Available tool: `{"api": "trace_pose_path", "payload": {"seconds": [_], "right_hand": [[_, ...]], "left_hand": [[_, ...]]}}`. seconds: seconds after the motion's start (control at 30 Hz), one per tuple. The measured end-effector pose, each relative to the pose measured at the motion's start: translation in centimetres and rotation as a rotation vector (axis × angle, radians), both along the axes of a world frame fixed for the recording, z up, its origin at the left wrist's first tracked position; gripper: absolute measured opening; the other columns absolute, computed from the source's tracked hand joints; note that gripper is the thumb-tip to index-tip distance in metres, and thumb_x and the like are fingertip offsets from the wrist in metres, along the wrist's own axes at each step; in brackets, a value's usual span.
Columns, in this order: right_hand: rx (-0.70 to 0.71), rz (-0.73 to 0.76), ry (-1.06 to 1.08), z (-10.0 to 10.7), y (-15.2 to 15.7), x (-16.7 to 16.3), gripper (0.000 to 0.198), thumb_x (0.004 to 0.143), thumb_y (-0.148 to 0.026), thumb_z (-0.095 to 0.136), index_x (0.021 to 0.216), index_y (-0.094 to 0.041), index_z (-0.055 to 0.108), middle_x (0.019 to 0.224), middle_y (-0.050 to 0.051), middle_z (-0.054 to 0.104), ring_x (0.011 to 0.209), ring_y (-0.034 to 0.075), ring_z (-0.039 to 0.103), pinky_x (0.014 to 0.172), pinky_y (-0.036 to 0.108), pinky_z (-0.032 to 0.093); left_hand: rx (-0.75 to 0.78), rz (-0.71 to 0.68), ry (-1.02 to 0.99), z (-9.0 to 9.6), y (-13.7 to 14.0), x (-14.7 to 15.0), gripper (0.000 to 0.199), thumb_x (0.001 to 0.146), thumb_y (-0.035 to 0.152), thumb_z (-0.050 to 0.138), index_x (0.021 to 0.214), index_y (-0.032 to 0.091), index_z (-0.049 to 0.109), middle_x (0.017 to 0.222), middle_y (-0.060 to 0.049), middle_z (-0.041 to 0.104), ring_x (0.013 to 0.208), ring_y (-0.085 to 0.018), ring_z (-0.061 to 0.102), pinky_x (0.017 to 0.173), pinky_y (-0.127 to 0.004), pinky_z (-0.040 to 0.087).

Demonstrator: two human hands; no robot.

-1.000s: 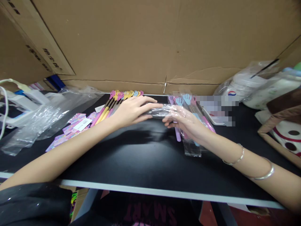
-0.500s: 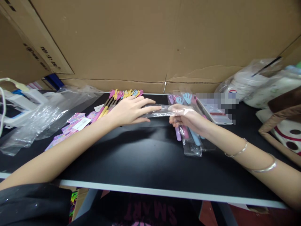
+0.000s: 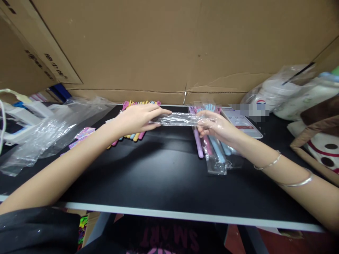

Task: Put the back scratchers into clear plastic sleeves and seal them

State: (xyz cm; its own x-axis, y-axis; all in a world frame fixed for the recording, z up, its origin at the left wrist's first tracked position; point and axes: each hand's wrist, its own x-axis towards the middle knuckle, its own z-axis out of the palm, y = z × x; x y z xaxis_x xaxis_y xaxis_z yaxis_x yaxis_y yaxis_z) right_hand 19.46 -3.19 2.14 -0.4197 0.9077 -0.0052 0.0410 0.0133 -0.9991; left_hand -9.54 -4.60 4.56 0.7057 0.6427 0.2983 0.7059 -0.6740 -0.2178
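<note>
A clear plastic bag (image 3: 180, 119) is stretched sideways between my two hands above the black table. My left hand (image 3: 135, 120) grips its left end, fingers above and thumb below. At the right end, my right hand (image 3: 215, 127) pinches the bag, its fingers curled. Colourful back scratchers (image 3: 136, 137) with claw-shaped heads lie beneath and behind my left hand, partly hidden by it. Under my right hand are more back scratchers (image 3: 218, 151) in purple, pink and blue, at least some in clear bags.
Loose clear bags (image 3: 50, 134) and purple printed cards (image 3: 85, 132) lie at the left, near a white device (image 3: 29, 111). A phone (image 3: 243, 123), a bagged cup (image 3: 278, 93) and a cloth bag (image 3: 323, 148) are at the right. A cardboard wall (image 3: 159, 46) stands behind.
My left hand's spread fingers have come together on the bag's left end. The bag is now pulled flatter, and my right hand has shifted slightly.
</note>
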Motion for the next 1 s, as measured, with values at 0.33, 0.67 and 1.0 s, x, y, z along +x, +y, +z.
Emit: {"api": "trace_pose_path", "payload": {"seconds": [0.33,0.67,1.0], "right_hand": [[0.022,0.026,-0.044,-0.2,1.0,0.7,0.034,0.070,-0.031,0.077,0.096,-0.021,0.057,0.062,-0.002,0.062,0.053,0.011,0.058,0.050,0.024,0.052],[0.052,0.029,-0.062,0.3,1.6,1.5,0.033,0.070,-0.030,0.078,0.095,-0.020,0.058,0.063,0.000,0.062,0.052,0.010,0.056,0.045,0.023,0.051],[0.082,0.056,-0.083,0.2,1.3,1.3,0.036,0.072,-0.033,0.077,0.098,-0.021,0.055,0.064,-0.002,0.063,0.041,0.007,0.049,0.037,0.020,0.039]], "left_hand": [[-0.148,0.075,-0.067,1.0,0.6,-1.6,0.048,0.090,0.054,0.050,0.132,0.031,0.049,0.119,-0.003,0.063,0.104,-0.020,0.060,0.081,-0.026,0.044],[-0.241,0.017,-0.170,1.0,1.1,-1.7,0.052,0.086,0.056,0.056,0.130,0.028,0.051,0.124,-0.004,0.062,0.107,-0.021,0.061,0.085,-0.027,0.043],[-0.240,0.041,-0.222,1.5,1.0,-2.0,0.056,0.082,0.055,0.061,0.131,0.029,0.051,0.114,-0.003,0.067,0.091,-0.018,0.064,0.071,-0.023,0.041]]}}
